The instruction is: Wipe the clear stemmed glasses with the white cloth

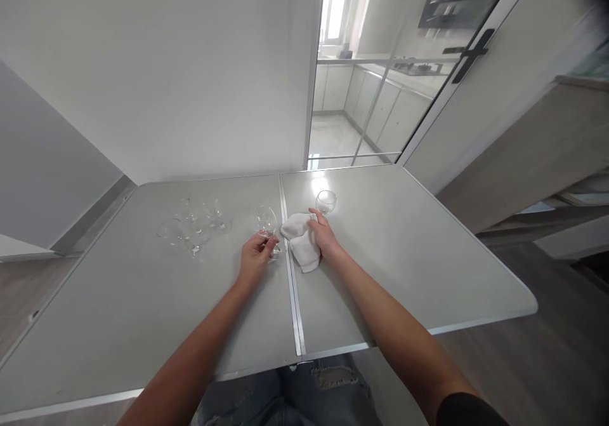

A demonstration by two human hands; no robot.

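Observation:
My left hand (257,256) has its fingers closed around the stem of a clear stemmed glass (265,218), whose bowl points up and away from me. Just right of it, my right hand (324,234) grips the edge of a folded white cloth (303,248), which rests on the table. Beyond that hand is a second stemmed glass (326,201), its lower part hidden behind my fingers. Glass and cloth are close together near the metal seam.
Several clear glasses (194,228) lie clustered on the left half of the pale folding table (380,273). A metal seam (292,299) divides the tabletop. Behind the table are a white wall (214,83) and a glass door (371,96) with a black handle (473,54).

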